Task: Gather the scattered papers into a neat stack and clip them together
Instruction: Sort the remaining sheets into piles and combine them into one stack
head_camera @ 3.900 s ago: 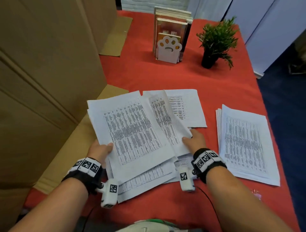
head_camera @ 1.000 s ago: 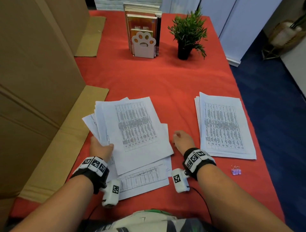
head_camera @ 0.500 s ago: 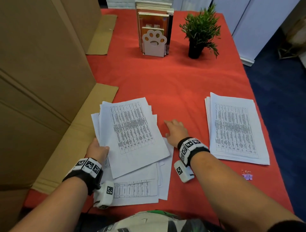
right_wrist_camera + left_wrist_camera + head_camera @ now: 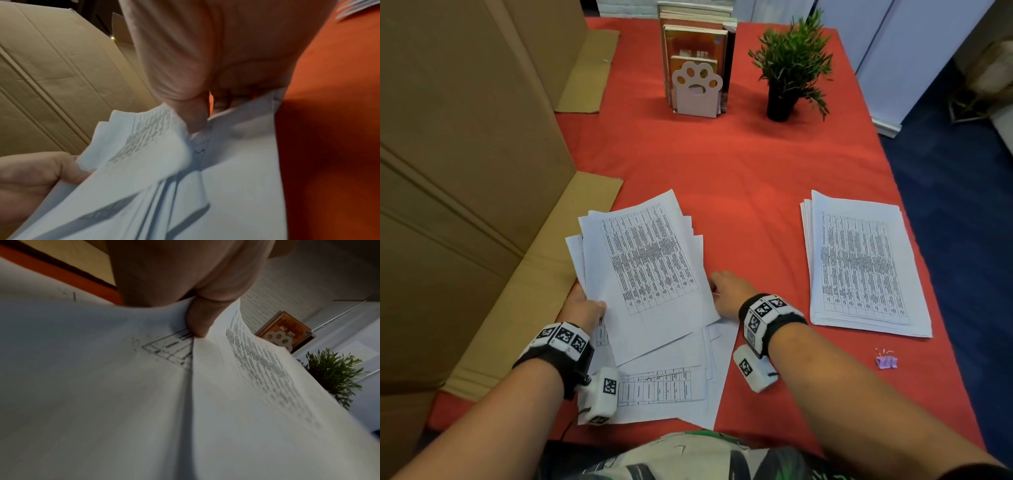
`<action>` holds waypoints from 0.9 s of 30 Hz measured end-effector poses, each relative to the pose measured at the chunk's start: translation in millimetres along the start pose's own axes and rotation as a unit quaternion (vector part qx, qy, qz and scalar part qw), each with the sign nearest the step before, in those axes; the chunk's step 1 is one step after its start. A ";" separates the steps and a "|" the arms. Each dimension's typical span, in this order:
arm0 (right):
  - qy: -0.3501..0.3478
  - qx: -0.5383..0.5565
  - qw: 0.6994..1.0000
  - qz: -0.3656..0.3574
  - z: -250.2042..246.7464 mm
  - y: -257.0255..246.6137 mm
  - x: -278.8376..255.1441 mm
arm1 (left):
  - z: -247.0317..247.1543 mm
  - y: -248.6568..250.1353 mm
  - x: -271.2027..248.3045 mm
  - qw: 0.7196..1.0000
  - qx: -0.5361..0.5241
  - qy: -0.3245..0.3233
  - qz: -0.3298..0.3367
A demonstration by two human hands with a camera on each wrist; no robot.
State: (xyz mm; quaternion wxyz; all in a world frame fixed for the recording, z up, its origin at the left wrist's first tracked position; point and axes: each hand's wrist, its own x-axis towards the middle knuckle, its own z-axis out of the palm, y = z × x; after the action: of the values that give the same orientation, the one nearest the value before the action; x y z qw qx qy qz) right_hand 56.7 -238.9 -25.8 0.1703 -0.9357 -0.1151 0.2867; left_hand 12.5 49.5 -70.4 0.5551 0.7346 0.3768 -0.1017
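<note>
Right hand now back at fanned papers, pinching; left hand gripping them.

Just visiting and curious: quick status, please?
Left hand grips loose papers; right hand pinches their edge. More sheets underneath, unstacked. Binder clip untouched.

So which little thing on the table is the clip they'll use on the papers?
Start at the red table and find the tidy paper stack on its right side, apart from the loose sheets the hands are gathering. Just below that stack's near right corner lies the binder clip. It is the only small lilac object there, with thin wire handles.
</note>
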 end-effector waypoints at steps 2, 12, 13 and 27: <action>0.008 0.015 1.000 -0.004 0.0 1.5 -4.7 | 1.2 2.3 -3.6 1.000 0.007 0.000 0.000; 0.401 0.200 0.869 0.209 -73.6 67.2 -45.8 | -7.5 36.8 -22.4 0.995 0.040 0.084 -0.022; 0.434 0.205 0.851 0.213 -81.4 69.1 -50.6 | -5.6 37.9 -27.0 0.995 0.046 0.085 -0.019; 0.290 0.181 0.927 0.152 -9.4 27.3 -50.6 | 38.6 40.9 -58.1 0.993 -0.056 -0.072 0.070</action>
State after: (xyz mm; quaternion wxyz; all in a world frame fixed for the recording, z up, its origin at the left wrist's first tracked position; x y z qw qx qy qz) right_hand 24.4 -282.1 -3.9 0.3173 -0.9375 0.1369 0.0412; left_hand 9.7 -14.6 -21.2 0.6269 0.7176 0.2885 -0.0940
